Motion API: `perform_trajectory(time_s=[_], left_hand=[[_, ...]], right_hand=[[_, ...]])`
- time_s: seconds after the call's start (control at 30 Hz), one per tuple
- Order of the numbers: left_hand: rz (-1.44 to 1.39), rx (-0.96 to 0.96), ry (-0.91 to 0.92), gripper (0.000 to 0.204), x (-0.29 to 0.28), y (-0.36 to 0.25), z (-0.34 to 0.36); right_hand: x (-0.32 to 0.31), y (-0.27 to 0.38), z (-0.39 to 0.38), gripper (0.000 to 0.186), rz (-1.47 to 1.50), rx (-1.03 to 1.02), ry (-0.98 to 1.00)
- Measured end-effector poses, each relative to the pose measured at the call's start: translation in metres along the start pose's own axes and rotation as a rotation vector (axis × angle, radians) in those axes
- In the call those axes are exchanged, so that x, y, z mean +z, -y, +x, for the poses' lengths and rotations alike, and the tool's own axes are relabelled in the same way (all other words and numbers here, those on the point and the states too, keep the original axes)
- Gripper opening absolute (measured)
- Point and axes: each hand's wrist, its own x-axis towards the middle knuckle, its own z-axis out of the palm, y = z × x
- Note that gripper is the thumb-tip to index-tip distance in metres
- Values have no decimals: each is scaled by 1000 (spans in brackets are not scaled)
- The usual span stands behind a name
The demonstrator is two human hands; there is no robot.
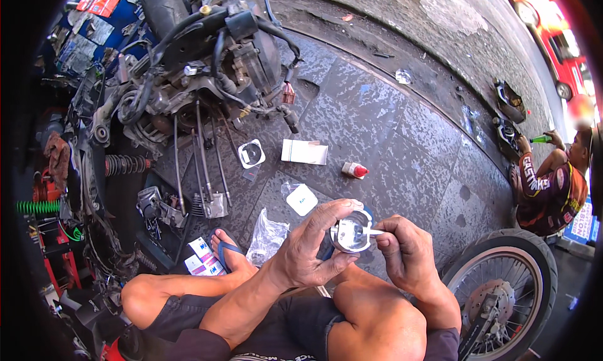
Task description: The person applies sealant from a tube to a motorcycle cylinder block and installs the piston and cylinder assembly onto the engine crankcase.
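Note:
My left hand (312,248) is closed round the side of a shiny metal piston (353,235), thumb below and fingers above, with its hollow underside facing up. At the piston's right side my right hand (409,251) pinches a small, pale, slim pin (375,232). The pin's inner end meets the piston's wall; how far it reaches in is hard to make out. Both hands are above my bent knees. Beyond them on the paving lie a white square packet (302,199), a clear plastic bag (269,234) and a small bottle with a red cap (355,170).
A partly dismantled motorcycle engine (245,53) with long studs stands at the upper left. Near it lie a white box (304,152), a tray of parts (157,213) and small boxes (204,258). A spoked wheel (509,292) lies right. Another person (556,185) crouches at far right.

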Motion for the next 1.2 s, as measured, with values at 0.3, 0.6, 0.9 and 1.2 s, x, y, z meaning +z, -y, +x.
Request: perform_trajectory(time_s=[0.3,0.6,0.9,1.2], left_hand=[[63,10,-37,76,-26,-39,-1],[-14,-161,-182,76,-44,-77,-21],[-501,-618,-346,55,-75,-120,-27],[-464,-568,-400,72,-93,-127,-55]], right_hand=[[-10,50,13,12,-163,-138,48],[-16,102,27,41,30,138,291],[18,118,45,57,-78,-389,198],[42,119,45,39,435,83,338]])
